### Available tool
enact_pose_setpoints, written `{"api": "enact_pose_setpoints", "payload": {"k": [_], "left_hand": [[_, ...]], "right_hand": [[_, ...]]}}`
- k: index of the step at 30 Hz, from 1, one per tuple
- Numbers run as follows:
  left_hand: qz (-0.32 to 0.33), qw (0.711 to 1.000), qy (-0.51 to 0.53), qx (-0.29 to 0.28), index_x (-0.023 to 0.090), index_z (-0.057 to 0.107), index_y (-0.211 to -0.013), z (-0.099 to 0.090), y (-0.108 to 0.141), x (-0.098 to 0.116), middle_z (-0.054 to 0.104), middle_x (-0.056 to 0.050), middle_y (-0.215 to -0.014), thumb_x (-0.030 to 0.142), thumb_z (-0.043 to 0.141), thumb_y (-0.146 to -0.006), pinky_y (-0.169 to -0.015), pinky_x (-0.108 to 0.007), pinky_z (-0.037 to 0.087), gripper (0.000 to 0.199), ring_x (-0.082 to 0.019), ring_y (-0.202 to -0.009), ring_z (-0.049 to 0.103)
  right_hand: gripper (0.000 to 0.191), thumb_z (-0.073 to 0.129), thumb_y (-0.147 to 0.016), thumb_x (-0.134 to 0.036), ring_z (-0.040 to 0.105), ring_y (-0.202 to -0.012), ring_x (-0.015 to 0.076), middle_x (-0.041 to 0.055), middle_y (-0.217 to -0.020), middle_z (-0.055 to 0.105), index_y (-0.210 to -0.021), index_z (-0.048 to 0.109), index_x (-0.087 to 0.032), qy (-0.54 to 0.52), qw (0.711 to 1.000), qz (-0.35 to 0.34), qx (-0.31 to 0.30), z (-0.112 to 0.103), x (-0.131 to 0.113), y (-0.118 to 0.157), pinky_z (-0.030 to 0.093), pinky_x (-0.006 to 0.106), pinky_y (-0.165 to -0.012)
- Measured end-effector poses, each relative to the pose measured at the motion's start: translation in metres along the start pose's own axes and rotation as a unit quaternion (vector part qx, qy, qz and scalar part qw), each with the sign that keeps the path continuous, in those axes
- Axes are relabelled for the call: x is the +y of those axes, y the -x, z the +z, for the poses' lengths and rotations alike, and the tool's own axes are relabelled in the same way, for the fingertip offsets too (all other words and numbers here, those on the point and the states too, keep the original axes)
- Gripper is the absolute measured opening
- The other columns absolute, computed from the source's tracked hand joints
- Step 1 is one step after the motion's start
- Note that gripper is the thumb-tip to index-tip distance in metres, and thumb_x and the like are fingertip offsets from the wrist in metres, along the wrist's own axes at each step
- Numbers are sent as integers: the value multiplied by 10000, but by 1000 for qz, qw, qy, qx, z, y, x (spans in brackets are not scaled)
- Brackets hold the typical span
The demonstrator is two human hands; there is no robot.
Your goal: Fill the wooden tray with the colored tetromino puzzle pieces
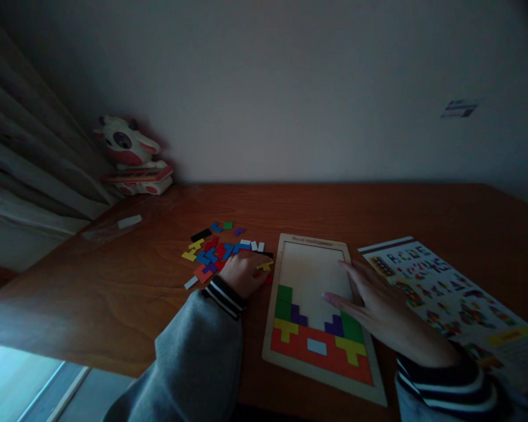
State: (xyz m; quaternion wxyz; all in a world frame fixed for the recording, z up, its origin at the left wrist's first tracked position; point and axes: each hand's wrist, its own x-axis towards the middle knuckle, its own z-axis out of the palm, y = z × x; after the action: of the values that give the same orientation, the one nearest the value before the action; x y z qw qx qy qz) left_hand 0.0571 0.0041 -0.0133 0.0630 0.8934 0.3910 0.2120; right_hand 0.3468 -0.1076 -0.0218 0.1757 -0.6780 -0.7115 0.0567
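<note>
On the left, a toy cow [123, 143] sits by the wall. Next is a pile of bright flat pieces [227, 251]. The left hand [242, 274] is at its right side, with a yellow piece [265, 266] by the fingertips; I can't tell if they grip it. This looks like the picking step, and the next move seems to call for a neat pinch on 1 thin piece. Just right lies the wooden board [321, 374], its near end full of colors, its far end bare. Its top words are too blurry. The right hand [369, 296], spread and holding nothing, is over its right side. Then a paper sheet [449, 305] shows B C D E and 45. The wall label [459, 109] is too small to read.
</note>
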Motion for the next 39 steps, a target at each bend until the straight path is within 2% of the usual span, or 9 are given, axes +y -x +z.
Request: {"api": "enact_pose_setpoints", "payload": {"k": [9,15,18,23,28,31,34,37,39], "left_hand": [[78,996,-19,40,191,710,-1007,2,-1,-6,747,-55,-912,115,522,-848,-760,-313,589,258,-180,-808,695],[130,976,143,97,177,727,-942,-5,-5,17,741,-65,-959,151,576,-885,-819,-291,582,163,-161,-881,691],[169,961,205,72,194,750,-897,-9,-4,35,714,-75,-1058,157,606,-870,-808,-279,576,152,-155,-897,667],[228,936,257,73,194,768,-903,-6,2,59,697,-84,-991,178,594,-894,-781,-238,554,175,-139,-864,635],[247,938,235,60,201,753,-925,-9,0,61,715,-70,-982,227,574,-932,-830,-246,532,182,-131,-882,656],[183,969,140,93,216,732,-998,-27,0,34,712,-67,-1067,276,624,-900,-878,-314,525,158,-171,-948,661],[-29,990,-18,140,217,718,-1047,-51,12,-14,700,-77,-1103,301,630,-873,-947,-383,507,212,-232,-1024,646],[-237,952,-158,107,197,718,-1049,-71,34,-62,704,-95,-1086,356,574,-877,-898,-407,526,275,-281,-995,661],[-320,928,-180,58,194,700,-1093,-78,47,-82,697,-99,-1138,424,563,-867,-892,-408,523,350,-295,-1015,661]], "right_hand": [[713,472,-842,-694,445,-1331,335,157,-1389,527,-1348,491,-193,-11,1000,-8,19,-4,-2,-2,390,522,-1077],[530,503,-881,-582,546,-1231,300,123,-1305,603,-1261,562,-217,-76,994,-24,73,-10,-12,-9,431,487,-1050],[429,493,-904,-527,635,-1103,262,96,-1200,672,-1198,609,-237,-176,984,-1,16,-19,-29,-9,496,444,-982],[432,487,-905,-531,687,-998,229,79,-1053,731,-1182,630,-233,-344,928,47,-136,-37,-58,-7,572,350,-834],[365,537,-883,-497,696,-972,226,54,-993,743,-1107,662,-238,-398,903,47,-151,-32,-62,-8,568,344,-848],[378,598,-842,-511,705,-920,227,62,-976,744,-1082,658,-225,-403,906,69,-113,-22,-53,-9,579,340,-804],[372,641,-802,-520,714,-850,231,65,-900,749,-1012,663,-215,-382,917,88,-73,-13,-41,-12,587,335,-739],[336,639,-797,-503,717,-866,234,66,-903,756,-975,688,-222,-358,927,94,-62,-10,-32,-15,580,339,-766],[332,634,-796,-472,719,-887,236,69,-933,760,-1005,704,-224,-354,927,96,-76,-12,-30,-16,576,340,-783]]}}
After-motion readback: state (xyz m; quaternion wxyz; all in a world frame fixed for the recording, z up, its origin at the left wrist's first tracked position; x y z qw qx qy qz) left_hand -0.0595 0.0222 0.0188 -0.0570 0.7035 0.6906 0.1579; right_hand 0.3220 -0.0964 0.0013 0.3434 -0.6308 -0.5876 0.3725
